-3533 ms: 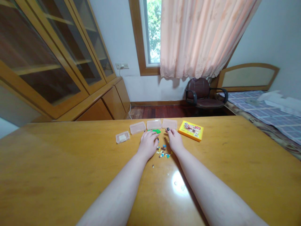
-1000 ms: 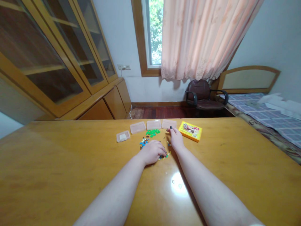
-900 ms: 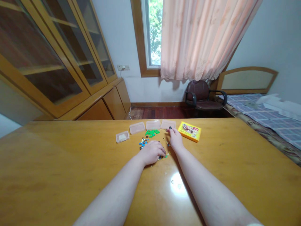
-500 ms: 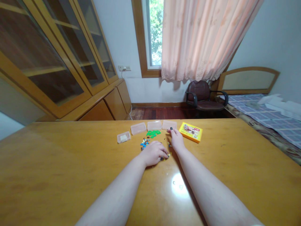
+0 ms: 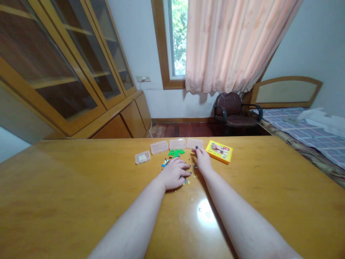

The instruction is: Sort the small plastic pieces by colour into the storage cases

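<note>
While the right hand [image 5: 202,160] is staying put just below the row of clear plastic boxes [image 5: 159,147], we are seeing the left hand [image 5: 175,174] sitting lower in the frame than a few seconds ago, when it was covering the green pieces [image 5: 176,153] at centre. Those green pieces are now lying uncovered in a tight cluster just under the middle box [image 5: 177,144], and the left hand is instead pressing flat over the loose multicoloured pieces [image 5: 165,163] below them. We are reading that as the work shifting from the green group to the mixed scatter, bits of which are showing at the hand's upper left and lower right. The left hand is lying palm down, fingers spread wide and pointing toward the right hand; whether anything is caught beneath it, we cannot tell. The right hand is resting palm down with fingers loosely bent, dark-nailed fingertips [image 5: 197,147] close to the rightmost clear box [image 5: 194,143]; we cannot tell whether it is pinching a piece. A yellow printed box [image 5: 219,151] is lying just right of it on the wooden table [image 5: 81,187]. Both forearms [image 5: 134,223] are stretching up from the bottom edge, converging at centre.
</note>
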Demonstrator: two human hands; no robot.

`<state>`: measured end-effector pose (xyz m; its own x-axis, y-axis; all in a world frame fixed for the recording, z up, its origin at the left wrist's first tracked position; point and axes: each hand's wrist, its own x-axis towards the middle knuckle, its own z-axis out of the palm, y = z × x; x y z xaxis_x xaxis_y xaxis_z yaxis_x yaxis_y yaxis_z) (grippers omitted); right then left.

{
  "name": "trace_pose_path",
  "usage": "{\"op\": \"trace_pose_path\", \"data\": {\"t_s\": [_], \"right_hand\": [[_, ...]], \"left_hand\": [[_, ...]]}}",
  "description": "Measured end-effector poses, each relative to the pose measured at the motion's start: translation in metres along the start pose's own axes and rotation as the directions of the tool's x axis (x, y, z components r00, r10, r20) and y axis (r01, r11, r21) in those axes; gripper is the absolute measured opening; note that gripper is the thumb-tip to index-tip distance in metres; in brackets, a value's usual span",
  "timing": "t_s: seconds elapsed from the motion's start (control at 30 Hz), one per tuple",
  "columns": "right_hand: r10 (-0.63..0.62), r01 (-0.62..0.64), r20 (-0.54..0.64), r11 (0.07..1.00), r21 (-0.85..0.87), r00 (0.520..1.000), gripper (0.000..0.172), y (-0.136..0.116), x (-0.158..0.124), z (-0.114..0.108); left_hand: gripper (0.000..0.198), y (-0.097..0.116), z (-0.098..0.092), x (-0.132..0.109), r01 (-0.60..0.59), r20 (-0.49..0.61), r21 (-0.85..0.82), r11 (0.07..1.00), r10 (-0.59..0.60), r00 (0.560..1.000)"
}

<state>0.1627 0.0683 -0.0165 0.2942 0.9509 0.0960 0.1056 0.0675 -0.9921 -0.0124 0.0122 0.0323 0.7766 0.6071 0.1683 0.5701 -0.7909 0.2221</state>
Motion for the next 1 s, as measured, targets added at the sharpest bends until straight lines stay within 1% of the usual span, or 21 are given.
{"op": "trace_pose_path", "data": {"t_s": [0.1,0.17,0.27,0.37,0.4,0.43,0.5,0.57,0.6,0.67,0.73,0.83,0.93,1.0], "right_hand": [[-0.009,0.009,0.002,1.000,0.001,1.000,0.040,0.002,0.001,0.000],[-0.011,0.011,0.001,1.000,-0.001,1.000,0.039,0.002,0.000,0.000],[-0.012,0.012,0.000,1.000,-0.016,1.000,0.039,0.002,0.001,0.000],[-0.019,0.019,0.006,0.999,-0.041,1.000,0.039,0.002,0.001,-0.001],[-0.023,0.023,0.009,0.999,-0.049,1.000,0.039,0.002,0.000,-0.001],[-0.028,0.028,0.011,0.998,-0.057,1.000,0.039,0.001,0.000,-0.001],[-0.042,0.044,0.024,0.997,-0.070,0.999,0.039,-0.001,-0.002,-0.002],[-0.057,0.060,0.038,0.995,-0.081,0.998,0.039,-0.003,-0.004,-0.001],[-0.061,0.065,0.041,0.994,-0.085,0.997,0.040,-0.004,-0.004,-0.001],[-0.060,0.063,0.041,0.995,-0.084,0.997,0.040,-0.005,-0.005,0.000],[-0.052,0.054,0.037,0.996,-0.070,0.998,0.040,-0.006,-0.006,0.000],[-0.049,0.051,0.037,0.997,-0.053,0.998,0.040,-0.008,-0.007,0.000],[-0.060,0.063,0.048,0.995,-0.073,0.997,0.038,-0.010,-0.009,0.000],[-0.073,0.078,0.057,0.993,-0.089,0.996,0.037,-0.011,-0.009,-0.001]], "left_hand": [[0.033,-0.006,0.005,-0.001,0.119,-0.057,0.053,0.992,-0.116,0.992],[0.034,-0.009,0.009,-0.001,0.210,-0.095,0.087,0.974,-0.201,0.975],[0.037,-0.013,0.016,0.000,0.337,-0.126,0.117,0.934,-0.323,0.938],[0.043,-0.016,0.019,0.002,0.439,-0.155,0.097,0.893,-0.422,0.893],[0.043,-0.016,0.019,0.002,0.451,-0.171,0.077,0.889,-0.434,0.884],[0.043,-0.016,0.017,0.002,0.440,-0.185,0.055,0.896,-0.424,0.886],[0.041,-0.014,0.014,0.002,0.349,-0.188,0.013,0.937,-0.340,0.921],[0.039,-0.010,0.013,0.003,0.227,-0.145,-0.011,0.974,-0.226,0.963],[0.039,-0.008,0.013,0.003,0.191,-0.114,-0.012,0.982,-0.191,0.975],[0.039,-0.006,0.015,0.004,0.176,-0.057,0.003,0.984,-0.175,0.983],[0.040,-0.007,0.018,0.005,0.209,-0.033,0.032,0.977,-0.208,0.978],[0.041,-0.011,0.022,0.005,0.294,-0.048,0.076,0.953,-0.291,0.956],[0.043,-0.016,0.023,0.004,0.400,-0.077,0.105,0.911,-0.393,0.916],[0.043,-0.018,0.023,0.004,0.472,-0.114,0.114,0.874,-0.461,0.880]]}}
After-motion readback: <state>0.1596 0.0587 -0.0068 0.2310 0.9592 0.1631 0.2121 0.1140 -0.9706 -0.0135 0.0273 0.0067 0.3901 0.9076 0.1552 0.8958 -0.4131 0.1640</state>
